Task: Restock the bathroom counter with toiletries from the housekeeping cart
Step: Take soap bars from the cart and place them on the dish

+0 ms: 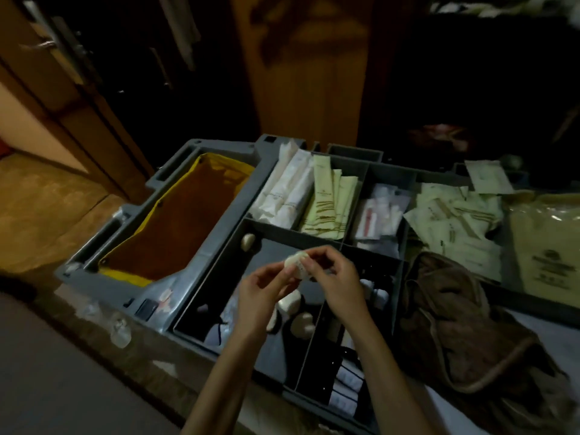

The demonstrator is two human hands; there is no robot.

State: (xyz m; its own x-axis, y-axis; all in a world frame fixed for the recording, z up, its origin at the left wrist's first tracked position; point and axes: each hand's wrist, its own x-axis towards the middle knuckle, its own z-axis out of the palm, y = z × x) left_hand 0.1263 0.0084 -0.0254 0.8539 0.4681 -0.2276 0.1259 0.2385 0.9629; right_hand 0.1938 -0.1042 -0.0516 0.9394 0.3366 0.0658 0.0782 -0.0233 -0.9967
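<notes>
Crumpled brown cloth (445,315) — wooden door (62,102) far left

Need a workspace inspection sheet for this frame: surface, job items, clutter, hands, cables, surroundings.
Surface: grey cart tray, divided into compartments; dim light.
Job's things: round wrapped soap held above the near compartment; spare soaps lie in it; white packets and green sachets in far compartments.
Clutter: brown cloth bunched at right; pale paper bag beyond it.
Grippers: left hand and right hand; fingers of both pinch the soap.
Cables: nothing seen.
Surroundings: orange-lined bin at left; wooden panel behind the cart.
</notes>
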